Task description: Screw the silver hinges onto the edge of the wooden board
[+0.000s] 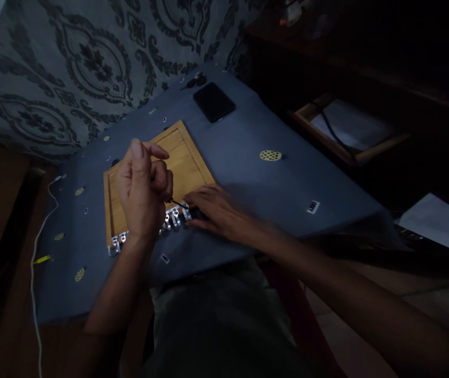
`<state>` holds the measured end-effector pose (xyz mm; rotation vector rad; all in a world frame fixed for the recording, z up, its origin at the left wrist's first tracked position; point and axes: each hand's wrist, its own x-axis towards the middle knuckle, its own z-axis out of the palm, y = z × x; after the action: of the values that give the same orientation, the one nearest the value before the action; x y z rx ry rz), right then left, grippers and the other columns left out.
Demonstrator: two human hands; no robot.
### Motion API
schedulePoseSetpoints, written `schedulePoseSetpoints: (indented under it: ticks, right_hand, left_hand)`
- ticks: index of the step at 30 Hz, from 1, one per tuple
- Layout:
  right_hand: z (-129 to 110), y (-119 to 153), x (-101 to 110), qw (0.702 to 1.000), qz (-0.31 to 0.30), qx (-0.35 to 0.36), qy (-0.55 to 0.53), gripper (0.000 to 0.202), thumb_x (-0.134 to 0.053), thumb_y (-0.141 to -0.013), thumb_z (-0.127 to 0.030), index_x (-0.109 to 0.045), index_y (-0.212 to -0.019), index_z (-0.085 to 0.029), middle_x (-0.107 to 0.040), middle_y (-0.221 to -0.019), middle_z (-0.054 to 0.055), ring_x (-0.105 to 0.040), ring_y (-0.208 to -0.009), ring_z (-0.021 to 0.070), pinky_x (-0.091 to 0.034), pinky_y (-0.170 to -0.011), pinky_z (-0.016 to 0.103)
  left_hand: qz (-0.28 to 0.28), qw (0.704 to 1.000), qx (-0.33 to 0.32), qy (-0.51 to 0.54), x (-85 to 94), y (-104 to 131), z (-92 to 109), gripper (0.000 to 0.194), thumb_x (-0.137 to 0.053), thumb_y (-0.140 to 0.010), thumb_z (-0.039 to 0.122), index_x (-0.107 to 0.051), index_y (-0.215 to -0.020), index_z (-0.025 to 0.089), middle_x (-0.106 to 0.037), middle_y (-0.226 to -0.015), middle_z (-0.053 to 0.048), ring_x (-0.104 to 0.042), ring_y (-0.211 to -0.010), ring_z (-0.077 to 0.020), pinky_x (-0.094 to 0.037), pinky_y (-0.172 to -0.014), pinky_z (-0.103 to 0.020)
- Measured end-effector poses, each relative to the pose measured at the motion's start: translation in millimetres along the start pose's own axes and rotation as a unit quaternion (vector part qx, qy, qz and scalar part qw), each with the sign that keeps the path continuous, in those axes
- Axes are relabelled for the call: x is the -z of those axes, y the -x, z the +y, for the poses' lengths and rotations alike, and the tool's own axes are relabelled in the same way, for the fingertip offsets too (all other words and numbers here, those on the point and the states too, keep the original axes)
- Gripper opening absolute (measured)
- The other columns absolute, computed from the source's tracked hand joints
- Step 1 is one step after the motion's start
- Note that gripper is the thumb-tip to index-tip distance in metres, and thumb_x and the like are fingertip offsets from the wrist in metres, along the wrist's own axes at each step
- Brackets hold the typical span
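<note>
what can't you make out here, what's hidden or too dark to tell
Head view only:
- The thin dark tool in the left hand: its grip end is hidden by the curled fingers.
- The metal hook rack: its middle is covered by the left wrist.
- What lies under the right hand: blurred, dim.
- The shelf, upper right: too dark.

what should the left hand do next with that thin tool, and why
Probably lower the left hand so the thin dark tool meets the metal hook rack at the wooden board edge: its tip hovers just above the hooks, while the right hand rests flat beside them.
</note>
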<state>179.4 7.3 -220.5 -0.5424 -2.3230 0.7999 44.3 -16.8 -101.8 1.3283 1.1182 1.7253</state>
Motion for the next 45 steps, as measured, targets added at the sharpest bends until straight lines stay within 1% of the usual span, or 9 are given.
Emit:
schedulePoseSetpoints:
  ticks: [7,13,16,20,23,27,32,36,45]
  right_hand:
    - [-1.5,-0.5,1.6,1.0,-0.006,0.007,-0.005,0.036,-0.079,-0.099,-0.027,-0.064,-0.13,-0.016,-0.077,-0.113,0.011,-0.068,-0.11,0.0293,-0.046,-0.106,0.045]
    - [1.2,1.0,-1.0,1.0,0.004,0.011,-0.007,0.037,-0.079,-0.099,-0.029,-0.063,-0.13,-0.017,-0.077,-0.119,0.013,-0.068,-0.119,0.0307,-0.047,-0.109,0.047]
    - [3.2,1.1,-2.2,1.0,0.007,0.011,-0.009,0.037,-0.081,-0.097,-0.028,-0.064,-0.129,-0.019,-0.077,-0.118,0.011,-0.069,-0.117,0.0307,-0.047,-0.109,0.047]
    - [2.3,0.1,-1.0,1.0,0.006,0.007,0.007,0.034,-0.082,-0.098,-0.032,-0.065,-0.125,-0.021,-0.077,-0.115,0.011,-0.069,-0.112,0.0306,-0.049,-0.106,0.047]
    - [0.8,-0.7,1.0,1.0,0.0,-0.001,0.018,0.035,-0.083,-0.097,-0.033,-0.065,-0.124,-0.021,-0.077,-0.114,0.011,-0.069,-0.112,0.031,-0.049,-0.104,0.045]
    - [2.7,-0.5,-0.2,1.0,-0.004,0.006,0.011,0.038,-0.083,-0.097,-0.033,-0.064,-0.126,-0.019,-0.076,-0.117,0.012,-0.068,-0.113,0.0305,-0.049,-0.105,0.045]
    - [7.9,1.7,-6.4,1.0,0.021,0.011,0.005,0.035,-0.081,-0.099,-0.035,-0.064,-0.127,-0.023,-0.076,-0.119,0.011,-0.069,-0.114,0.0304,-0.051,-0.107,0.049]
    - [6.9,2.5,-5.5,1.0,0.014,0.012,0.009,0.036,-0.08,-0.1,-0.036,-0.064,-0.129,-0.023,-0.076,-0.122,0.012,-0.069,-0.117,0.0304,-0.051,-0.107,0.048]
    - [6.3,2.3,-4.6,1.0,0.013,0.011,0.008,0.036,-0.079,-0.1,-0.036,-0.064,-0.129,-0.022,-0.076,-0.119,0.012,-0.069,-0.115,0.0312,-0.051,-0.106,0.048]
  left_hand:
    - [-0.097,0.993,0.067,-0.004,5.3,-8.5,3.8,0.053,-0.072,-0.097,0.067,-0.065,-0.074,0.02,-0.016,-0.044,0.013,-0.013,-0.033,-0.0045,-0.02,-0.033,-0.018]
    - [-0.16,0.984,0.078,0.019,7.8,-4.8,6.1,0.05,-0.081,-0.09,0.065,-0.066,-0.072,0.02,-0.019,-0.043,0.012,-0.018,-0.032,-0.0046,-0.023,-0.034,-0.016]
    - [-0.138,0.988,0.063,0.022,8.2,-1.8,5.9,0.046,-0.083,-0.091,0.058,-0.067,-0.073,0.019,-0.025,-0.044,0.011,-0.021,-0.035,-0.0049,-0.025,-0.036,-0.017]
    - [-0.051,0.998,0.04,0.004,9.1,0.8,4.5,0.042,-0.087,-0.089,0.053,-0.067,-0.077,0.019,-0.036,-0.051,0.009,-0.028,-0.042,-0.0056,-0.029,-0.041,-0.017]
    - [0.013,0.999,0.03,0.008,9.9,3.1,5.1,0.042,-0.084,-0.093,0.051,-0.062,-0.076,0.02,-0.03,-0.052,0.009,-0.022,-0.042,-0.0056,-0.021,-0.039,-0.018]
    - [0.053,0.998,0.013,-0.005,9.2,5.4,12.5,0.044,-0.077,-0.098,0.053,-0.059,-0.073,0.022,-0.024,-0.05,0.01,-0.018,-0.04,-0.0063,-0.019,-0.038,-0.02]
    - [0.055,0.998,-0.027,0.007,4.8,5.9,21.4,0.048,-0.068,-0.105,0.051,-0.059,-0.069,0.02,-0.02,-0.046,0.011,-0.013,-0.036,-0.0054,-0.014,-0.035,-0.02]
    - [0.037,0.999,0.001,-0.001,3.7,8.5,19.4,0.047,-0.07,-0.104,0.053,-0.061,-0.07,0.021,-0.024,-0.047,0.01,-0.016,-0.037,-0.0056,-0.017,-0.037,-0.021]
    - [0.034,0.999,0.011,-0.013,4.3,8.0,12.4,0.05,-0.071,-0.101,0.059,-0.059,-0.071,0.021,-0.025,-0.046,0.01,-0.017,-0.037,-0.0059,-0.018,-0.038,-0.021]
